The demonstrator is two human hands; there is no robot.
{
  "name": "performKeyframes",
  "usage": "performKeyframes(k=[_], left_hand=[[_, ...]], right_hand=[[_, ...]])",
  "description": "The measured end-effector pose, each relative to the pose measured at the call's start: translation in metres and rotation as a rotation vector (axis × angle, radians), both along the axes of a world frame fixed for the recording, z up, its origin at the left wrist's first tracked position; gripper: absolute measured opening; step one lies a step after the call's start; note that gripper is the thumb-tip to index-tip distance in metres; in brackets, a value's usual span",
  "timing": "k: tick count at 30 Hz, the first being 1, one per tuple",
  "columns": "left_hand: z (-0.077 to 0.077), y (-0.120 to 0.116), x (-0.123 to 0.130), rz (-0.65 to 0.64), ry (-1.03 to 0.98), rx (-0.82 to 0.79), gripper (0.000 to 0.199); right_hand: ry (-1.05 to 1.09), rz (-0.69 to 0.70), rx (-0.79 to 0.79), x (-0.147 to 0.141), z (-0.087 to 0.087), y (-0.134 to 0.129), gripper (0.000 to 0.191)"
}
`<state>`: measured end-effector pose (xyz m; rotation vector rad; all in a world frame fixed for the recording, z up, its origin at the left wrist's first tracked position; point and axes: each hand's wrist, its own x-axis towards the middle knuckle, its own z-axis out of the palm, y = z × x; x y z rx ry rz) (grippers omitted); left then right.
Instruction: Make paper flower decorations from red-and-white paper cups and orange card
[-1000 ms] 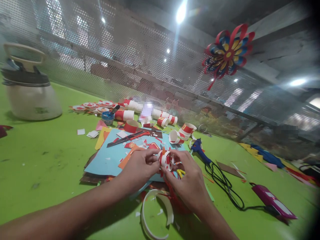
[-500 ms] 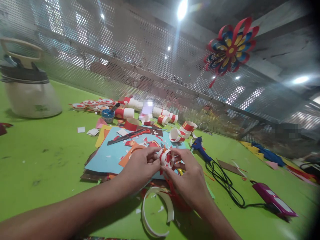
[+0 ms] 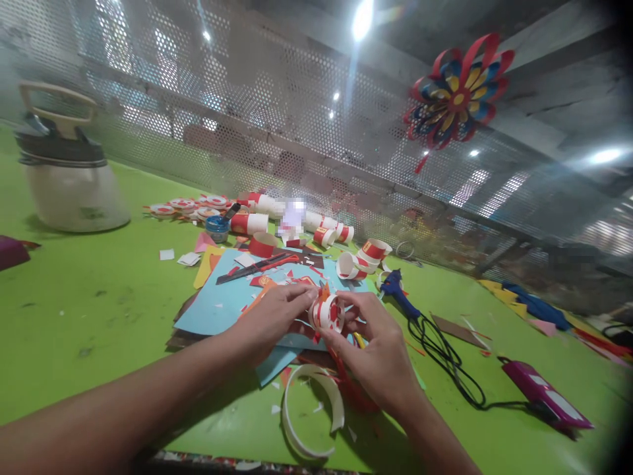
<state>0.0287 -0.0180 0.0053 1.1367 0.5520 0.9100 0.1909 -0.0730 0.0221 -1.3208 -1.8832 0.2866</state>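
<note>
Between my two hands is a small white paper ring point(image 3: 326, 315) with red pieces inside and an orange point sticking up at its top. My left hand point(image 3: 291, 310) pinches its left side with thumb and forefinger. My right hand point(image 3: 368, 330) grips the right side, fingers curled behind it. Under them lies a light blue paper sheet point(image 3: 205, 310) with scraps and a black-and-orange cutter point(image 3: 257, 267) on it. Closer to me rests a cut, open white paper band point(image 3: 291, 422). Parts of the ring are covered by my fingers.
A blue glue gun point(image 3: 398, 293) lies to the right, its black cable running to a purple power strip point(image 3: 544, 392). Red-and-white paper cups point(image 3: 252, 223) and a blue jar point(image 3: 217, 227) stand behind the sheet. A large kettle-shaped jug point(image 3: 74, 191) is at left; a paper flower point(image 3: 457, 99) hangs above.
My left thumb and fingers have shifted up along the ring's left side. The view has turned slightly left, and more of the blue paper's lower edge shows.
</note>
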Motion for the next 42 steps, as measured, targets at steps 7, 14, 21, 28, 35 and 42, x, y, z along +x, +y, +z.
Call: performKeyframes(k=[7, 14, 21, 28, 35, 42], left_hand=[[0.0007, -0.0042, 0.0014, -0.042, -0.084, -0.119, 0.022], [0.0006, -0.0019, -0.0008, -0.133, -0.214, -0.14, 0.024], [0.0021, -0.003, -0.002, -0.149, -0.243, -0.158, 0.023], [0.0012, -0.0024, -0.0029, -0.159, -0.248, -0.155, 0.026], [0.0026, -0.0027, -0.0031, -0.14, -0.253, -0.18, 0.029], [0.0002, -0.0019, -0.0022, -0.118, -0.289, -0.193, 0.026]], right_hand=[[0.021, 0.001, -0.026, -0.0006, -0.0015, -0.0008, 0.035], [-0.001, 0.007, -0.007, -0.0008, 0.0005, 0.001, 0.035], [-0.044, -0.005, 0.073, 0.001, 0.0021, -0.0007, 0.036], [-0.044, -0.007, 0.103, 0.0003, 0.0035, -0.0028, 0.035], [-0.121, -0.03, 0.206, -0.0019, 0.0035, -0.0025, 0.038], [-0.093, -0.049, 0.228, -0.0021, -0.0018, -0.0024, 0.037]])
